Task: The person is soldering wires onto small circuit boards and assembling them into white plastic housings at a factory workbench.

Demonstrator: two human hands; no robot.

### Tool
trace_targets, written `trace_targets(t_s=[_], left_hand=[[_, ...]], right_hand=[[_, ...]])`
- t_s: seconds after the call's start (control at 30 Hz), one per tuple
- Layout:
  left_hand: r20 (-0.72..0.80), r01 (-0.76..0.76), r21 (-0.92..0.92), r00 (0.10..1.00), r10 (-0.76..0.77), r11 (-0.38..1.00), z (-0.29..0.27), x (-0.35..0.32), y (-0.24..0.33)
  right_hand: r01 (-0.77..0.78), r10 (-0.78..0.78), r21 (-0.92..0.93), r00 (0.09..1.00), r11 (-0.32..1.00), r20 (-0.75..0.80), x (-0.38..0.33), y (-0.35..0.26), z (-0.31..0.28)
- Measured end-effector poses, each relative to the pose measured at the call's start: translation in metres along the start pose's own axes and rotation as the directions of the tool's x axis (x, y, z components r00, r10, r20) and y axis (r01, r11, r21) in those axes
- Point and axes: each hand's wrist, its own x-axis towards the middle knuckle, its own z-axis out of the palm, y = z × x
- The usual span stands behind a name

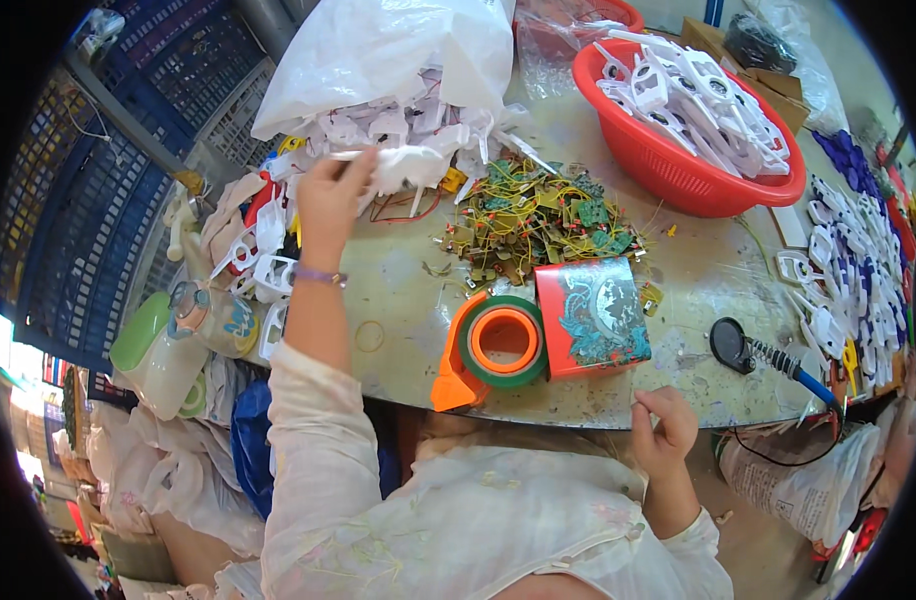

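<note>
My left hand (335, 195) is stretched over the left part of the table, its fingers pinching a white plastic part (408, 168) at the edge of a heap of similar white parts. These parts spill with thin red wires from a large white plastic bag (388, 60). My right hand (666, 428) is at the table's front edge, fingers curled in; whatever they may hold is too small to make out. Between my hands stand an orange tape dispenser (456, 370) with green tape and a red printed box (596, 315). Behind them lies a pile of small green circuit boards (538, 215) with yellow wires.
A red plastic basket (668, 180) full of white parts stands at the back right. A soldering iron (793, 370) rests in a coiled holder at the right edge, near rows of white parts (858, 270). On the left are a jug (213, 315) and blue crates (108, 190).
</note>
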Motion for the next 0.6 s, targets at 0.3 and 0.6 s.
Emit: trace_targets(t_s=[0.3, 0.6], left_hand=[[0.583, 0.527, -0.366, 0.772, -0.252, 0.767, 0.014, -0.055, 0.038], [0.562, 0.483, -0.389, 0.799, -0.213, 0.784, 0.023, -0.081, 0.062]], right_hand=[[0.07, -0.069, 0.038, 0.997, 0.997, -0.04, 0.029, -0.009, 0.005], [0.274, -0.285, 0.092, 0.946, 0.957, 0.154, 0.09, -0.062, 0.058]])
